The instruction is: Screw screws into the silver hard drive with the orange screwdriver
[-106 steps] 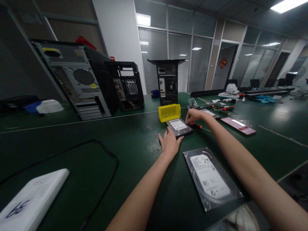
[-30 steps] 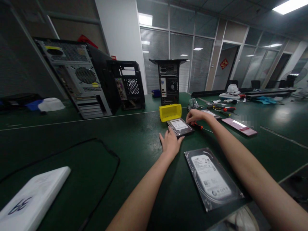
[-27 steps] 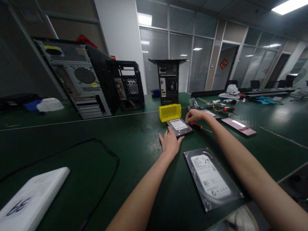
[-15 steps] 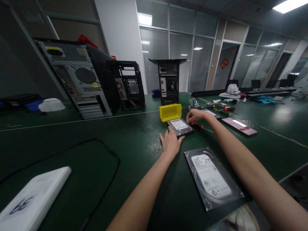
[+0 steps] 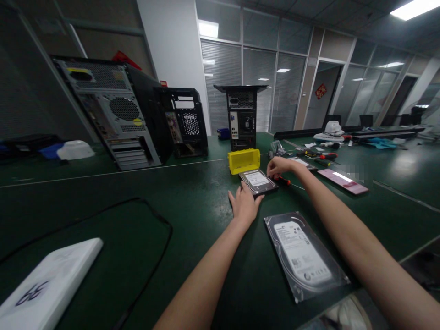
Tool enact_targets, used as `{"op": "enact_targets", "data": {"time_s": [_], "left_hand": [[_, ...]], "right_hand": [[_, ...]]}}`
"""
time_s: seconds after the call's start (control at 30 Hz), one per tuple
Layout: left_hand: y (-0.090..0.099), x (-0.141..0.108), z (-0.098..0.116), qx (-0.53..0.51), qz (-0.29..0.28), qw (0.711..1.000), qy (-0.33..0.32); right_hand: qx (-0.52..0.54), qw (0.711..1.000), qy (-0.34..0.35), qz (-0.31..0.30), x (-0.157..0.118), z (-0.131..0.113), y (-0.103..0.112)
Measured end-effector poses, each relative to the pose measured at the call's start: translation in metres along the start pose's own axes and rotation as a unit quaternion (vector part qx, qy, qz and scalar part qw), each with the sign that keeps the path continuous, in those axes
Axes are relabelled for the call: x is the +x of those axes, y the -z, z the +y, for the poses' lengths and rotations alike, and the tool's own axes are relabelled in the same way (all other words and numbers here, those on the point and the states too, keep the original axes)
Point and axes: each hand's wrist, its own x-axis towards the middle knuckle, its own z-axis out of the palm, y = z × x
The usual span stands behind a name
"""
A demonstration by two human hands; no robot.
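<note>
A hard drive (image 5: 258, 179) with a white label lies on the green table, its far edge against a yellow plastic case (image 5: 244, 161) standing on its side. My left hand (image 5: 244, 206) rests at the drive's near edge, fingers spread and fingertips touching it. At the drive's right side is my right hand (image 5: 277, 167), its fingers pinched together and pointing down; what they hold, if anything, is hidden. Beneath that hand lies a red-handled screwdriver (image 5: 284, 181), partly covered. Closer to me, a second hard drive (image 5: 302, 252) lies flat in a clear bag.
Computer cases (image 5: 242, 119) stand along the back and left. A pink phone (image 5: 343, 181), another labelled drive (image 5: 302, 162) and loose tools (image 5: 325, 156) lie to the right. A black cable (image 5: 161, 220) and a white box (image 5: 51, 279) are at left.
The view has shifted very slightly. Both hands stay at the same drive, with no clear movement of anything on the table.
</note>
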Motion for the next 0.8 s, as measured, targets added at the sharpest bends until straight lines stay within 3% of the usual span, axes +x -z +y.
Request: {"op": "enact_targets", "data": {"time_s": [0.8], "left_hand": [[0.0035, -0.0018, 0.0018, 0.011, -0.006, 1.000, -0.001]], "right_hand": [[-0.020, 1.000, 0.006, 0.004, 0.0025, 0.0020, -0.0001]]}}
